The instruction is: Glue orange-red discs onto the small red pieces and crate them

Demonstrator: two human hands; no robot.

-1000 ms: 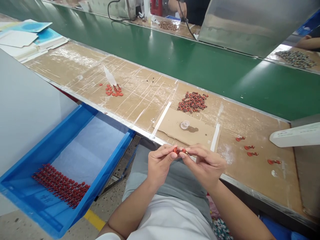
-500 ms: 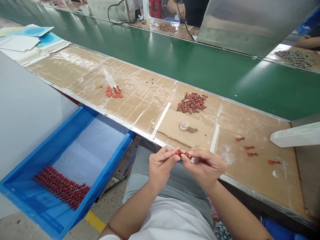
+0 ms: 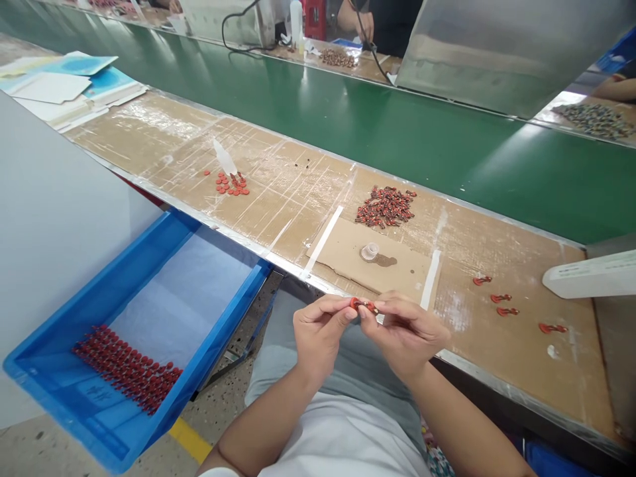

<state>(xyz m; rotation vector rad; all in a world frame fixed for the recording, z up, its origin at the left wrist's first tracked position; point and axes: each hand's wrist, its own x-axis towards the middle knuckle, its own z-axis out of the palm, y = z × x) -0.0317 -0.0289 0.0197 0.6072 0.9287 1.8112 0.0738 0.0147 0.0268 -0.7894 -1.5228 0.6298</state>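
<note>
Between my hands, just past the bench's front edge, is a small red-and-dark figurine [image 3: 364, 305] with a round red base. My left hand [image 3: 320, 331] pinches it at the base end. At its other end, my right hand [image 3: 405, 331] has thumb and fingers closed on it. A cardboard sheet [image 3: 342, 248] taped to the bench lies just beyond my hands, with a small clear cup [image 3: 370, 251] on it beside a dark wet stain. Behind that sheet is a heap of similar small red-and-dark pieces [image 3: 385, 206].
Several finished-looking figurines [image 3: 507, 311] lie at right, near a white bottle-like object [image 3: 591, 275]. Loose red discs [image 3: 231, 185] lie at left. A blue crate [image 3: 30, 358] holds rows of figurines. Past the bench runs a green conveyor belt [image 3: 318, 112]; a co-worker's hand [image 3: 365, 26] is opposite.
My hands keep the same grip on the figurine and barely move. The whole view has shifted slightly; nothing on the bench has visibly been moved.
</note>
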